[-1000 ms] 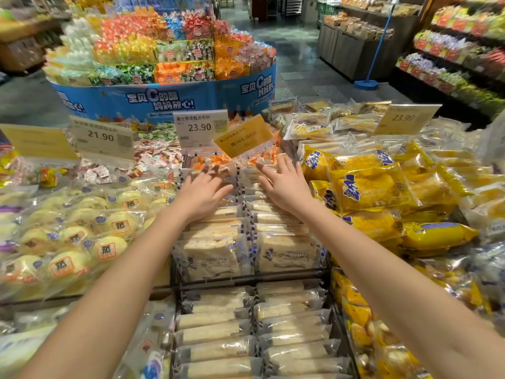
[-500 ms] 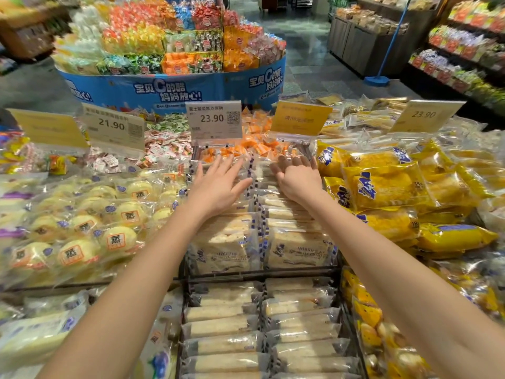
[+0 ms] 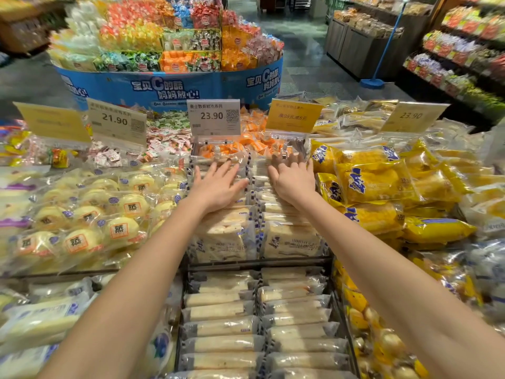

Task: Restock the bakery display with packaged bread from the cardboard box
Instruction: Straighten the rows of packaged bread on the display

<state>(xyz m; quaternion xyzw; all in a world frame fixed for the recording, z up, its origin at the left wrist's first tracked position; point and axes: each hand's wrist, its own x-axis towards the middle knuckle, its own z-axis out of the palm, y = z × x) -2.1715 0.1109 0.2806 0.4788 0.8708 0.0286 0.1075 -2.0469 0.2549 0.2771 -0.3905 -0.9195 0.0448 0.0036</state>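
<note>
— "Plastic-wrapped bread packs: where are the fingers lying?"
— "Straight and spread, pressing flat on the far packs, clamping nothing. Left hand is covering the left column, right hand the right, equally near."
— "And the packs?"
— "Lying long axis nine-to-three, rows running back toward six o'clock. I'm seeing no cardboard box."

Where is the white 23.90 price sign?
Head view, centre: the white 23.90 sign stands just beyond the left hand, between the 21.90 sign on its left and a yellow sign on its right.
</note>
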